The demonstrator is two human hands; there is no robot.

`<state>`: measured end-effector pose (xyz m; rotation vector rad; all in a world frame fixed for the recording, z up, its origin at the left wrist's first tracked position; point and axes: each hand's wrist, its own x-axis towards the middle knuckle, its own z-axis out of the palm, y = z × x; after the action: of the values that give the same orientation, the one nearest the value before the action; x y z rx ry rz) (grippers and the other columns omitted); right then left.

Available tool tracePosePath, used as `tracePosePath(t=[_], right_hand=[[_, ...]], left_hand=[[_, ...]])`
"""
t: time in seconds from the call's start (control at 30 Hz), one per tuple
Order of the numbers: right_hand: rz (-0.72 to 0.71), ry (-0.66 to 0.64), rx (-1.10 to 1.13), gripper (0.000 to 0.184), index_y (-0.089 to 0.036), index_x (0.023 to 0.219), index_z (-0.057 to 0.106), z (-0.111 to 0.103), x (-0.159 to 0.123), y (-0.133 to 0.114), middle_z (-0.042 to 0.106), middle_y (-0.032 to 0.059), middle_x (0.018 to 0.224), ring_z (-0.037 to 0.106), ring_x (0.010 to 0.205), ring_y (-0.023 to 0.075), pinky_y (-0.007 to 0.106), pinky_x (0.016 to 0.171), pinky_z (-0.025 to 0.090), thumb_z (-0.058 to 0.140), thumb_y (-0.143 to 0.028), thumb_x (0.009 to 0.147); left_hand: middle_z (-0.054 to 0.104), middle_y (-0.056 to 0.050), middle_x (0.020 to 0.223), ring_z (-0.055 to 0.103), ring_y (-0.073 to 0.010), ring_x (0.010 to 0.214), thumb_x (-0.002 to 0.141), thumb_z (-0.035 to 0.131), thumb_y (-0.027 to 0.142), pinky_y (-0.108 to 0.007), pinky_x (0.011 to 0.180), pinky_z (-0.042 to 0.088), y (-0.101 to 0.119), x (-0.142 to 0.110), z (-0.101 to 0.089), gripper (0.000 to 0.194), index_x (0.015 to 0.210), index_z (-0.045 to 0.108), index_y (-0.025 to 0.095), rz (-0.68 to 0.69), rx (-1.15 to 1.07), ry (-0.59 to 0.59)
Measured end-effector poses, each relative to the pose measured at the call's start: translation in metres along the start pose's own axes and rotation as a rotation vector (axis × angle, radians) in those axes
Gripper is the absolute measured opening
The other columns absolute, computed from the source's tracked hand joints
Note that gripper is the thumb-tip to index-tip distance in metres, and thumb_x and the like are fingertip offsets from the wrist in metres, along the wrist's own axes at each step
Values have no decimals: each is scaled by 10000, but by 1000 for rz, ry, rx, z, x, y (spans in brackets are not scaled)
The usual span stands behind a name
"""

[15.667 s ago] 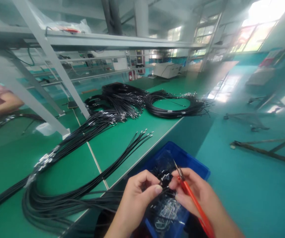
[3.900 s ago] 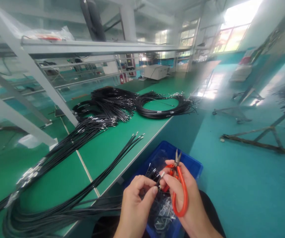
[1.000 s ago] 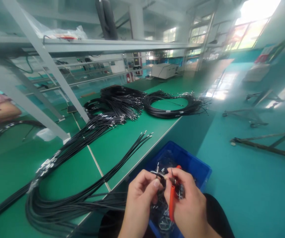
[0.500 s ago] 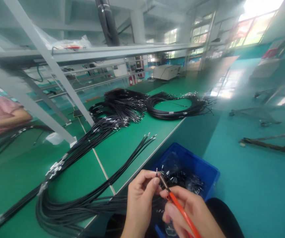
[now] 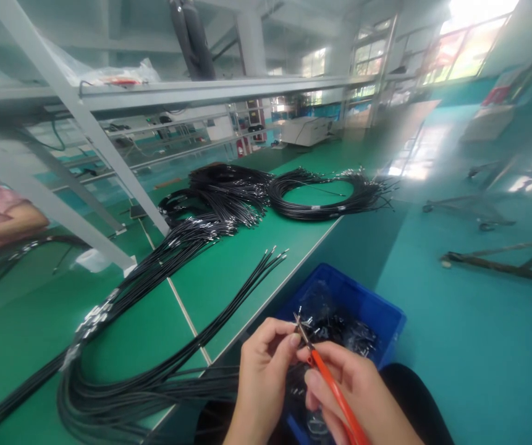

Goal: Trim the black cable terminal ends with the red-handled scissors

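My left hand (image 5: 270,358) pinches the end of a black cable (image 5: 296,330) between thumb and fingertips, above a blue bin. In my right hand (image 5: 346,377) is a pair of orange-handled pliers (image 5: 333,386) with slim metal jaws. The jaw tips meet the cable end just past my left fingertips; whether they are closed on it is too small to tell. A bundle of black cables (image 5: 154,392) runs from the green table toward my left hand and curves back, its several free ends (image 5: 270,256) lying near the table edge.
Below my hands stands the blue bin (image 5: 386,318) with small black parts in plastic bags. Coiled black cables (image 5: 321,210) and a cable pile (image 5: 228,191) lie farther along the green table (image 5: 228,266). A shelf post (image 5: 84,123) rises at left; a person's arm (image 5: 10,225) is beyond it.
The pliers' jaws have shifted slightly up and left over the cable end, and their tips now look spread. The whole view has drifted a little; both hands keep their hold.
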<state>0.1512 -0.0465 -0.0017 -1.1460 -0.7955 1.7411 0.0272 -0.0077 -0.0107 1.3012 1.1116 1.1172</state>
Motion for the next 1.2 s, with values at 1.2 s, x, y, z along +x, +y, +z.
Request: tracePosePath(t=[1.2], right_hand=[[-272, 282, -91, 313, -209, 901, 579, -24, -3, 21, 576, -29, 653, 531, 570, 124, 224, 536, 433, 743, -254, 638]], left_hand=[[609, -3, 677, 575, -149, 632, 764, 594, 152, -227, 591, 431, 1, -2, 6, 77, 702, 628, 182, 243, 435, 79]])
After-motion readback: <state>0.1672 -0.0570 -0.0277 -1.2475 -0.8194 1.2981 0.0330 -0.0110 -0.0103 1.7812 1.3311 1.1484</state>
